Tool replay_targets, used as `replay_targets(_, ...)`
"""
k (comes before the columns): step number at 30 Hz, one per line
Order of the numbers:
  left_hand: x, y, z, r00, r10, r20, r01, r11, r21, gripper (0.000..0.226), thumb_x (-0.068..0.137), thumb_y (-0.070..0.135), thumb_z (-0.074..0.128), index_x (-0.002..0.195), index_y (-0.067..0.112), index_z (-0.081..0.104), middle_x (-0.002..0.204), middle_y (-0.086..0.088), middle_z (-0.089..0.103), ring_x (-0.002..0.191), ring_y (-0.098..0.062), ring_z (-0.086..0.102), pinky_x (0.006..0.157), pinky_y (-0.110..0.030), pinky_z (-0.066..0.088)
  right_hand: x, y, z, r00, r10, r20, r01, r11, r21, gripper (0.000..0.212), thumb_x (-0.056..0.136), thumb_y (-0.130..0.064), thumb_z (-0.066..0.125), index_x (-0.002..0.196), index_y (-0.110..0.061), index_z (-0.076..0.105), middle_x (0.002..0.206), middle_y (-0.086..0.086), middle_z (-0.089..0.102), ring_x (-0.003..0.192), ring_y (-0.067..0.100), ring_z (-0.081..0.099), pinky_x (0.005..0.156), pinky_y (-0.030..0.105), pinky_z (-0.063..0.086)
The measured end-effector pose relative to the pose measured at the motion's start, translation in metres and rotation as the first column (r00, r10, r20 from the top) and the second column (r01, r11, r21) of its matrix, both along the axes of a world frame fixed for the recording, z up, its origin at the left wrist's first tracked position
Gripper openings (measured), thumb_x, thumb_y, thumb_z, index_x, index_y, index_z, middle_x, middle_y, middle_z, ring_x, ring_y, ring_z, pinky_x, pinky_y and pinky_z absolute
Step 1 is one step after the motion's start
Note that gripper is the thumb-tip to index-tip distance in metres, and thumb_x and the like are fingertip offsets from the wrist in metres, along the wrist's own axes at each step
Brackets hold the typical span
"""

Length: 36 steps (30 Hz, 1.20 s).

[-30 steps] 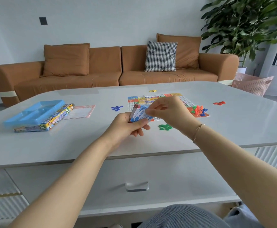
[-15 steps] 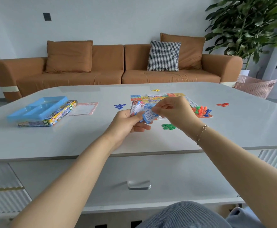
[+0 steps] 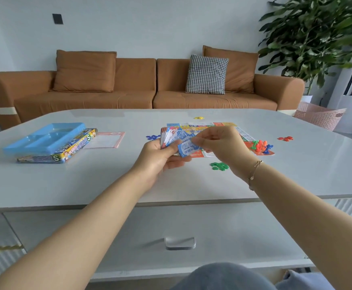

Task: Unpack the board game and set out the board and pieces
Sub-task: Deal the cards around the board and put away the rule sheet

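The hands hide the board's (image 3: 223,125) middle — print too small.

Brown sofa (image 3: 141,95) against pale wall (image 3: 150,24), leafy plant (image 3: 317,32) right, white table (image 3: 66,181) in front

The surface (image 3: 87,181) looked smooth and glossy; the tray (image 3: 45,137) was shiny blue plastic; the box (image 3: 70,151) beneath it glossy printed card; the notes (image 3: 170,137) and board (image 3: 212,126) thin printed paper; the pawns (image 3: 260,145) bright plastic; the sofa (image 3: 129,99) matt cloth.
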<state>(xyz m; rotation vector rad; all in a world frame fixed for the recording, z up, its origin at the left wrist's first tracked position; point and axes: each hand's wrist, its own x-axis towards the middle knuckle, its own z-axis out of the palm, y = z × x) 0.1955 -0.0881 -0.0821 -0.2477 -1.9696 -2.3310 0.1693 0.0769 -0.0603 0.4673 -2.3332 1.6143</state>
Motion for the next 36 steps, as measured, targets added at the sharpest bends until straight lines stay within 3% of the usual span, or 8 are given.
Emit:
replay_targets(5,-0.035,-0.055,0.017,0.988,0.151,0.026,-0.144,0.974,-0.175,0.013,0.095,0.012,0.053,0.105,0.005,0.058,0.082,-0.009,0.068,0.054,-0.013,0.069,0.049,-0.017,0.053,-0.038,-0.018,0.014,0.997,-0.076,0.020,0.074,0.995,0.059,0.006,0.082,-0.015,0.071,0.077,-0.012,0.070,0.066,0.003,0.062,0.053,0.009,0.047,0.050,0.018,0.041)
replay_targets(11,-0.085,-0.099,0.027,0.962,0.261,0.084,-0.250,0.961,-0.123,0.005,0.095,0.012,0.054,0.091,0.009,0.056,0.076,-0.004,0.060,0.043,-0.005,0.062,0.041,-0.013,0.047,-0.124,-0.082,0.027,0.995,-0.088,0.053,0.068,0.951,0.303,0.006,0.079,-0.013,0.073,0.082,-0.007,0.073,0.061,-0.001,0.058,0.053,0.009,0.048,0.050,0.020,0.043)
replay_targets(16,-0.091,-0.107,0.014,0.965,0.238,0.110,-0.224,0.966,-0.131,0.006,0.094,0.016,0.056,0.091,0.011,0.059,0.071,-0.001,0.066,0.045,-0.006,0.063,0.042,-0.014,0.047,-0.189,-0.129,0.022,0.982,-0.140,0.123,0.090,0.933,0.348,0.017,0.079,-0.015,0.073,0.091,-0.003,0.072,0.082,0.007,0.065,0.061,0.013,0.052,0.063,0.028,0.051)
replay_targets(19,-0.091,-0.105,0.013,0.969,0.226,0.095,-0.212,0.967,-0.142,0.005,0.094,0.018,0.057,0.091,0.014,0.060,0.064,0.004,0.069,0.048,-0.006,0.064,0.044,-0.015,0.048,-0.216,-0.152,0.015,0.982,-0.175,0.067,0.124,0.874,0.470,0.021,0.077,-0.018,0.073,0.093,-0.004,0.073,0.091,0.007,0.071,0.072,0.018,0.060,0.071,0.033,0.056)
replay_targets(25,-0.097,-0.103,0.016,0.965,0.251,0.075,-0.233,0.953,-0.195,0.008,0.094,0.019,0.056,0.087,0.018,0.058,0.073,0.001,0.069,0.049,-0.005,0.065,0.046,-0.014,0.050,-0.228,-0.167,-0.004,0.986,-0.163,-0.029,0.131,0.661,0.739,0.010,0.084,-0.010,0.058,0.090,-0.005,0.064,0.082,0.004,0.058,0.079,0.025,0.056,0.062,0.027,0.046)
replay_targets(28,-0.093,-0.102,0.012,0.968,0.235,0.093,-0.212,0.955,-0.209,0.008,0.094,0.018,0.056,0.086,0.019,0.060,0.073,0.001,0.070,0.050,-0.005,0.065,0.045,-0.014,0.049,-0.227,-0.158,-0.004,0.983,-0.184,-0.015,0.149,0.742,0.654,0.032,0.080,-0.024,0.070,0.106,-0.008,0.060,0.101,0.003,0.055,0.094,0.024,0.058,0.077,0.034,0.051)
replay_targets(32,-0.090,-0.102,0.014,0.979,0.167,0.118,-0.145,0.974,-0.175,0.006,0.093,0.018,0.057,0.092,0.015,0.063,0.068,0.004,0.072,0.052,-0.006,0.065,0.046,-0.013,0.047,-0.198,-0.139,0.027,0.994,-0.065,0.084,0.034,0.944,0.328,0.024,0.086,-0.021,0.062,0.094,0.000,0.069,0.078,0.004,0.059,0.068,0.018,0.051,0.060,0.028,0.043)
replay_targets(36,-0.085,-0.095,0.017,0.987,0.087,0.133,-0.070,0.989,-0.130,0.008,0.093,0.018,0.057,0.095,0.014,0.063,0.070,0.003,0.072,0.053,-0.004,0.064,0.048,-0.012,0.047,-0.144,-0.106,0.056,0.980,0.147,0.134,-0.177,0.952,0.252,0.021,0.087,-0.027,0.062,0.088,-0.010,0.075,0.078,-0.002,0.071,0.063,0.009,0.054,0.060,0.023,0.045)
